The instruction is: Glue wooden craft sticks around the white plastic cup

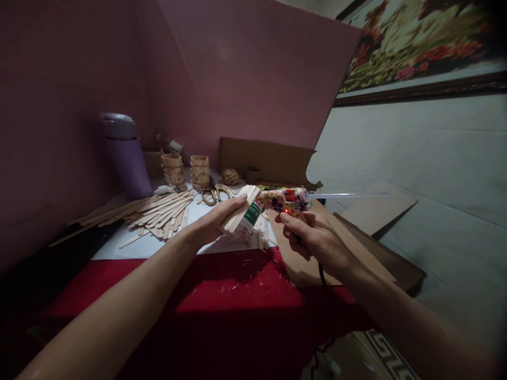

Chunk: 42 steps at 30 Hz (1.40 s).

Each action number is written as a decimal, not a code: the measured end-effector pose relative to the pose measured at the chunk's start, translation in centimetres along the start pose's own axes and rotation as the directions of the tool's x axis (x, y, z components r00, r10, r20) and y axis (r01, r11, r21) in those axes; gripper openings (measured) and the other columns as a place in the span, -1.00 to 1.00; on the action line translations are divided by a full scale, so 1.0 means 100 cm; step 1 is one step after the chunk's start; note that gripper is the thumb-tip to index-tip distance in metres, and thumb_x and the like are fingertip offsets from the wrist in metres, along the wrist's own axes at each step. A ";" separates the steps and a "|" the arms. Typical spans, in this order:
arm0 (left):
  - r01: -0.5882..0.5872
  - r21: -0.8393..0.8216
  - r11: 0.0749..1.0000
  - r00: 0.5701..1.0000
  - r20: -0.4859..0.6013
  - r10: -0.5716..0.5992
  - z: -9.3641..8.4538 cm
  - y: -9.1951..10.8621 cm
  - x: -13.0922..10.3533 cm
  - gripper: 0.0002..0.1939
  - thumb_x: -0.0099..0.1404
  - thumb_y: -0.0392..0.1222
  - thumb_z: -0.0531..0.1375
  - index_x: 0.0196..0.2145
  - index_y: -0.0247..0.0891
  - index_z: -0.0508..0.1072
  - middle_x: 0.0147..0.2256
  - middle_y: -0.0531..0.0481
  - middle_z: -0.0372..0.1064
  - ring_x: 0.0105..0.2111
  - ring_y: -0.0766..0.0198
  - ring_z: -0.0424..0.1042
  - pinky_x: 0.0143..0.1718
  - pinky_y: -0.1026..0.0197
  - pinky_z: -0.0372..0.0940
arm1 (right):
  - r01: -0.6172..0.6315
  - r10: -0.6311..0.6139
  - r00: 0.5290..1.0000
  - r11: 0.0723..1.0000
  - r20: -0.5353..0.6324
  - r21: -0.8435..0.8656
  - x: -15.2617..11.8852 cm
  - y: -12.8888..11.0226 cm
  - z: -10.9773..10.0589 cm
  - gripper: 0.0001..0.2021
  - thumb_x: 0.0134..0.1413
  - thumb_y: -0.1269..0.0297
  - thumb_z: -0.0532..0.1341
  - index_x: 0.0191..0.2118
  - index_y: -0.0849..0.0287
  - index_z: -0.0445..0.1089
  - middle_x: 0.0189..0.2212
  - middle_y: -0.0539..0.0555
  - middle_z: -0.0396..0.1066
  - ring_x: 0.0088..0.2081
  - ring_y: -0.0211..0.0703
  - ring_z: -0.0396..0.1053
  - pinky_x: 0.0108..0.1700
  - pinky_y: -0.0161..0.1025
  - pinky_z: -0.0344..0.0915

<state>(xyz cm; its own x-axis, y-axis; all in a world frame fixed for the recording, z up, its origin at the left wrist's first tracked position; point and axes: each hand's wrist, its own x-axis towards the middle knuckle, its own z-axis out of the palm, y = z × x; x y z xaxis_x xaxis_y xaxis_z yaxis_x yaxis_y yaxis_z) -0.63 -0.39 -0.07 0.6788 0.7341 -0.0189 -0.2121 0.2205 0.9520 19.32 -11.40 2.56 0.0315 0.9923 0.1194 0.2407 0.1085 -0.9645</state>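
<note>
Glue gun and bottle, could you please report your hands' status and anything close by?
Left hand holding bottle and wooden sticks. Right hand gripping glue gun, red light lit. Scissors just beyond left hand.

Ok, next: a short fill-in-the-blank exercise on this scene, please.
The left hand holds flat wooden sticks against a green-labelled plastic ____.
The right hand grips a floral glue gun whose small light glows ____.
The body of the tall flask, left of the wooden cups, is ____.
Gold-handled ____ lie on the white sheet.

bottle; red; purple; scissors
</note>
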 end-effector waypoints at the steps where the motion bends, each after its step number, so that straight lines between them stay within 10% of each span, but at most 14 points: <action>1: 0.000 -0.005 1.000 1.000 0.000 0.000 0.000 0.000 0.000 -0.58 0.28 0.14 0.24 -0.22 -0.34 0.53 -0.41 -0.14 0.49 -0.53 0.22 0.47 -0.50 0.19 0.40 | 0.000 0.000 1.000 1.000 0.002 0.000 0.000 0.000 0.000 -0.59 0.12 -0.14 0.28 -0.35 0.17 0.36 -0.62 -0.14 0.13 -0.66 -0.38 0.05 -0.69 -0.35 -0.07; 35: 0.018 -0.021 1.000 1.000 -0.021 -0.018 -0.001 -0.001 0.002 -0.62 0.26 0.08 0.26 -0.23 -0.34 0.52 -0.45 -0.12 0.46 -0.55 0.24 0.43 -0.53 0.21 0.36 | 0.057 -0.048 0.996 0.991 -0.075 0.125 -0.001 -0.005 -0.006 -0.55 -0.01 -0.18 0.33 -0.37 0.18 0.36 -0.61 -0.12 0.19 -0.66 -0.40 0.04 -0.66 -0.34 -0.06; 42: -0.026 -0.093 0.995 0.997 -0.075 0.019 0.001 0.004 0.002 -0.64 0.35 0.04 0.19 -0.24 -0.38 0.50 -0.46 -0.13 0.46 -0.57 0.24 0.42 -0.57 0.22 0.35 | 0.126 -0.293 0.932 0.813 -0.213 -0.568 0.019 0.025 -0.050 -0.60 0.17 -0.14 0.20 -0.31 0.16 0.41 -0.50 0.04 0.34 -0.49 -0.18 0.25 -0.44 -0.24 0.13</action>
<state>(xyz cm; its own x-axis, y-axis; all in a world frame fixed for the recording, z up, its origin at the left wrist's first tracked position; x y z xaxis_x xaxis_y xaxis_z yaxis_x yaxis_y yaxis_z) -0.49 -0.18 0.36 0.6201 0.7842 -0.0233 -0.2946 0.2603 0.9195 24.81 -9.57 1.53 0.1652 0.8809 0.4436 0.7510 0.1792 -0.6356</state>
